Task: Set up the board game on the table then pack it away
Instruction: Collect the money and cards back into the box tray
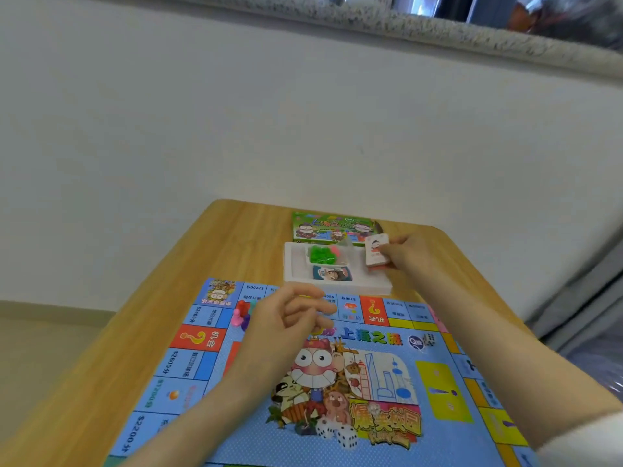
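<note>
Fingers (388, 257), R hand (412, 255), pinch deck (375, 251) — L hand (285, 318) loosely curled.

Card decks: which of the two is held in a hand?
The pink-and-white deck, gripped by the right hand; the blue deck lies flat in the white tray.

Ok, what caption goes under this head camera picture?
Right hand holds a card deck at the white tray; left hand hovers over the game board.

Home room, wooden table (135, 332), stone sill (371, 20)
</note>
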A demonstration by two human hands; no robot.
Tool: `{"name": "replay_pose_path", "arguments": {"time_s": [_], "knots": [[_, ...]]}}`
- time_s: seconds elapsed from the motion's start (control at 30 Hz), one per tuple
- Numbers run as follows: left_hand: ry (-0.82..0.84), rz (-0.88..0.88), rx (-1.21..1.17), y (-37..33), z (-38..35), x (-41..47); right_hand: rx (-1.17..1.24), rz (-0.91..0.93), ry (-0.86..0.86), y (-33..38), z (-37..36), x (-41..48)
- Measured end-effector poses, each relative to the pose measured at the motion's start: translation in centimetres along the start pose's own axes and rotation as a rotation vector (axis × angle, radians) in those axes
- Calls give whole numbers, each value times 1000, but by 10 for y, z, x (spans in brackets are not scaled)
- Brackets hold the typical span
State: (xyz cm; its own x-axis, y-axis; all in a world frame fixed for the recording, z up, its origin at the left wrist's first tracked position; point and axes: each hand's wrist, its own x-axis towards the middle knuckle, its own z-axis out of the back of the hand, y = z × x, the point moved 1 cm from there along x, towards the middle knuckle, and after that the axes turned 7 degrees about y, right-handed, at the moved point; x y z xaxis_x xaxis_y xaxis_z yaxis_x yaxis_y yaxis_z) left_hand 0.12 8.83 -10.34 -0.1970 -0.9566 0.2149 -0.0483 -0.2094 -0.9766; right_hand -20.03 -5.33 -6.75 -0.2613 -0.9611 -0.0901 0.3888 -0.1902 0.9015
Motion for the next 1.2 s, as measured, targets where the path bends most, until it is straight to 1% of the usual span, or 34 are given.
{"name": "replay_pose_path", "arguments": {"time_s": [0.1, 0.33, 0.43, 0.5, 0.53, 0.63, 0.67, 0.73, 0.83, 0.9, 0.97, 1.03, 1.07, 1.13, 1.2], "knots": [[10, -18, 20, -2, -1, -1, -86, 61, -24, -12, -12, 7], [17, -32, 60, -4, -1, -1, -387, 246, -51, -19, -30, 6], [12, -38, 73, -4, 0, -1, -608, 275, -117, -20, -37, 1], [5, -41, 66, -4, 1, 0, -651, 245, -110, -17, -37, -5], [3, -42, 64, -3, 2, 1, -735, 231, -88, -19, -37, -5], [5, -39, 62, -3, 3, 1, -940, 260, -105, -24, -33, -7], [4, -41, 64, -3, 3, 0, -935, 272, -105, -24, -31, -4], [2, -44, 70, -3, 4, 1, -831, 283, -78, -17, -23, -4], [-20, -78, 64, -4, 8, 2, -698, 339, -6, -1, 4, -13], [-48, -102, 69, -6, 12, 4, -713, 319, 64, 4, 28, -18], [-77, -117, 83, -11, 18, 6, -808, 195, 265, 4, 48, -29], [-100, -114, 128, -17, 28, 11, -979, 49, 495, -2, 63, -45], [-108, -104, 171, -20, 35, 15, -1062, -2, 564, -7, 65, -51], [-110, -74, 274, -24, 48, 22, -1183, -21, 619, -16, 65, -66], [-102, -34, 401, -28, 62, 25, -1238, 48, 601, -26, 60, -71]]}}
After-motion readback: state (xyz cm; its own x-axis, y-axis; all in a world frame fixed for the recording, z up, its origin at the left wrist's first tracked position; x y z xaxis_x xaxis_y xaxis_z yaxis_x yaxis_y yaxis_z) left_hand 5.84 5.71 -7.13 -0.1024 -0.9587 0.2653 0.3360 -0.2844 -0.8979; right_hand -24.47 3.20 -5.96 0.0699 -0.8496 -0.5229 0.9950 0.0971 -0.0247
